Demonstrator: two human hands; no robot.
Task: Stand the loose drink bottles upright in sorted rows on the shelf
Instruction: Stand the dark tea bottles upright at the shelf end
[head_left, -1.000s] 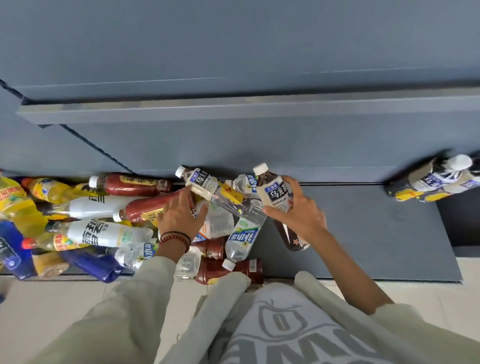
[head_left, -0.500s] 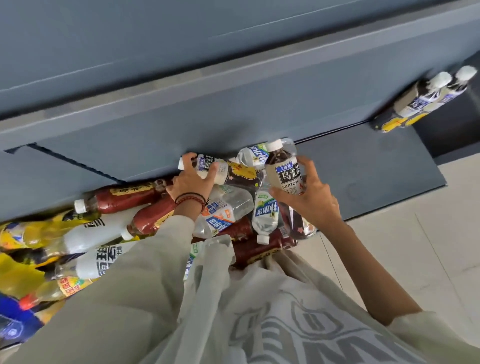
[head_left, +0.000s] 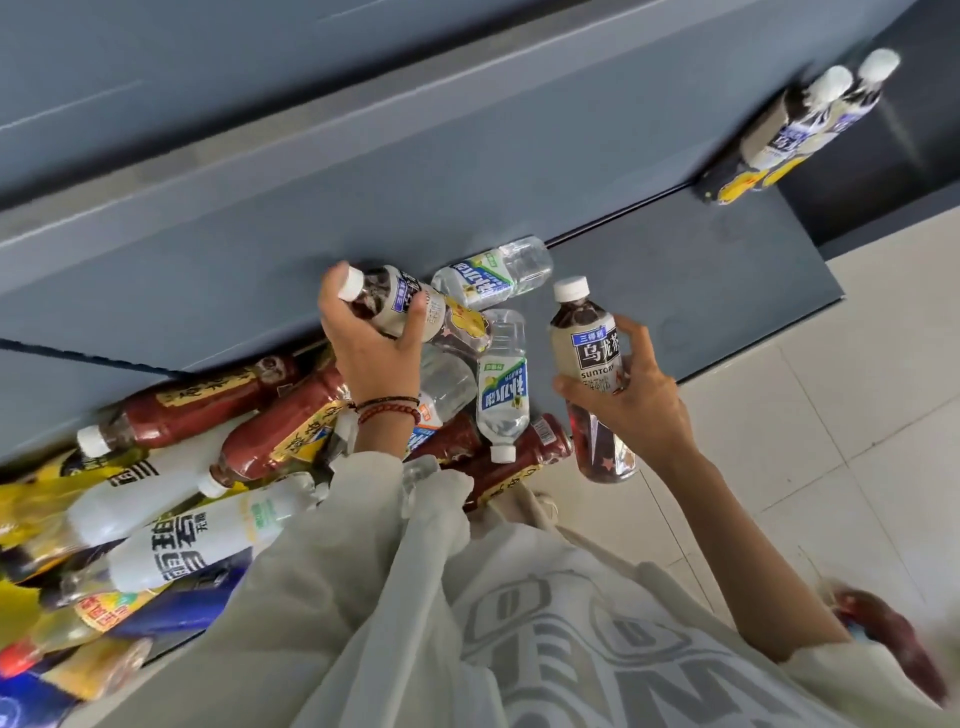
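Note:
My right hand grips a dark oolong tea bottle with a white cap and beige label, held nearly upright above the shelf's front edge. My left hand is closed around a second oolong tea bottle, lifted at a slant over the pile. Below lies the heap of loose bottles: clear water bottles, red-brown tea bottles, white soda bottles, yellow and blue ones further left. Two oolong tea bottles stand upright at the shelf's right end.
The grey shelf board stretches bare between the pile and the two standing bottles. Another shelf edge runs above it. Pale floor tiles lie to the right, with a reddish blurred object at the lower right.
Both hands have lifted their oolong tea bottles out of the pile. The right one has swung out to the right, away from the heap. The camera has tilted further.

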